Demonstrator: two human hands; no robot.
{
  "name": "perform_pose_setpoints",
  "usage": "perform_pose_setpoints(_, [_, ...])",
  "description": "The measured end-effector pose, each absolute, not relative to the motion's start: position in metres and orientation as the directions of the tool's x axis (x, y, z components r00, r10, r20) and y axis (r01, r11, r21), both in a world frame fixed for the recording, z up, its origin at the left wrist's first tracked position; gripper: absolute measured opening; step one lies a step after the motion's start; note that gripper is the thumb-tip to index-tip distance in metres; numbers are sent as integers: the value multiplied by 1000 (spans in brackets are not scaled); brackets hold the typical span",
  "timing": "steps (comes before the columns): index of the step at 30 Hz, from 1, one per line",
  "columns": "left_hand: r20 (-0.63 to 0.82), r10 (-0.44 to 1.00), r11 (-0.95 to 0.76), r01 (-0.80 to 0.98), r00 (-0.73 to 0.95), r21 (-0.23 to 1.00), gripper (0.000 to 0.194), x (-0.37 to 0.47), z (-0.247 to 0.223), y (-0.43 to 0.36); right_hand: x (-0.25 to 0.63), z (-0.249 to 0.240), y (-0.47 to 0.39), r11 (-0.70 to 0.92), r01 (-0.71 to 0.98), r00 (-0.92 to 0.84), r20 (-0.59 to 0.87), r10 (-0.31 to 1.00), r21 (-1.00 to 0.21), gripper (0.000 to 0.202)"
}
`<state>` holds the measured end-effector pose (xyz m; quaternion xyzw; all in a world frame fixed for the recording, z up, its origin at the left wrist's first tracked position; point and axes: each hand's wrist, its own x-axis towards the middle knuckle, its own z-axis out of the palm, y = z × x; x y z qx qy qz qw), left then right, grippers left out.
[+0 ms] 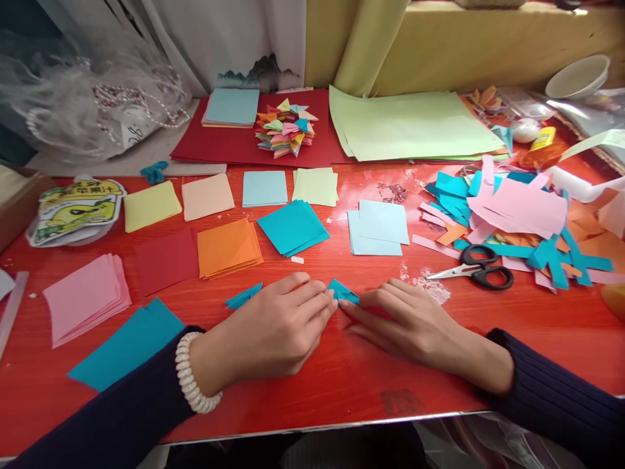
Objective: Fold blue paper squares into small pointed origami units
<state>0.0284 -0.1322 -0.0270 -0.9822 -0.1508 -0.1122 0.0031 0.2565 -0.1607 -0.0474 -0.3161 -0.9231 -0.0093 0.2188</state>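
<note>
Between my two hands is a small folded blue paper (pixel 338 286), its peak showing above the fingertips. My left hand (pixel 273 326), with a coiled white band at the wrist, pinches its left side. The fingers of my right hand (pixel 405 319) press on its right corner. Most of the lower part of the paper is hidden by fingers. Just behind my left hand lies another folded blue piece (pixel 243 296), partly covered. A stack of blue squares (pixel 293 227) rests beyond my hands, and a larger blue sheet (pixel 127 345) lies by my left forearm.
Black-handled scissors (pixel 481 266) lie at right, before a heap of paper scraps (pixel 517 208). Pink (pixel 85 299), red (pixel 166 260) and orange squares (pixel 227 249) sit at left. Behind stands a multicoloured folded-paper ring (pixel 286 129). The table's front edge (pixel 312 430) is close to me.
</note>
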Motion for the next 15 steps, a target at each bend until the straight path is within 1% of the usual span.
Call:
perform_pose_setpoints(2, [215,330,-944,314,919,102,28,28,-26,-132,256,-49,-159,787,592,-705,362,610,-174,14])
perform_pose_setpoints(4, [220,363,-930,339,905,139,29,29,-26,-131,257,-50,-158,777,588,-716,301,629,-224,17])
perform_pose_setpoints(7, [216,379,-925,362,900,115,33,30,-28,-131,261,-51,-157,777,569,-735,257,628,-270,18])
perform_pose_setpoints(9, [202,364,-932,355,910,80,34,32,-29,-131,264,-50,-157,752,598,-691,296,659,-277,18])
perform_pose_setpoints(12, [200,322,-945,326,926,15,33,32,-29,-132,264,-46,-158,725,655,-620,398,676,-213,23])
perform_pose_setpoints(15, [218,273,-955,292,937,-59,29,32,-28,-133,259,-45,-158,743,660,-660,386,644,-110,23])
